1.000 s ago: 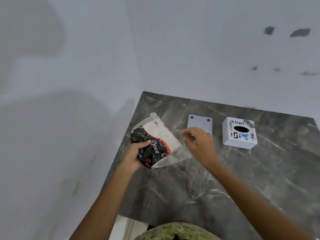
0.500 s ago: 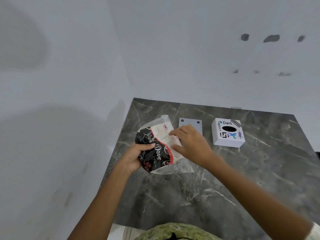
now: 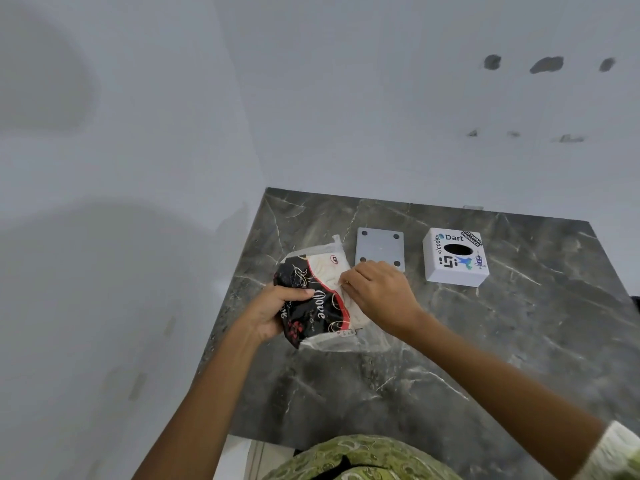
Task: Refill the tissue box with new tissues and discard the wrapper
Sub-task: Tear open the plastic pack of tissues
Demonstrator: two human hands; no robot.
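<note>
Tissue pack (image 3: 320, 299) held above the dark marble counter (image 3: 485, 341), left of centre. Left hand (image 3: 273, 311) clamped around its black end, thumb across the printed wrapper. Right hand (image 3: 379, 296) at three o'clock of the pack, fingertips (image 3: 346, 280) pinched together on the white end. Grey plate (image 3: 380, 249) flat on the counter at one o'clock of the pack. White tissue box (image 3: 455, 258) farther out at two o'clock, upright, oval slot facing up, apart from the plate.

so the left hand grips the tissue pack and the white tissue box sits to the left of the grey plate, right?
Not quite. The head view shows the white tissue box to the right of the grey plate, not the left. The left hand does grip the tissue pack.
</note>
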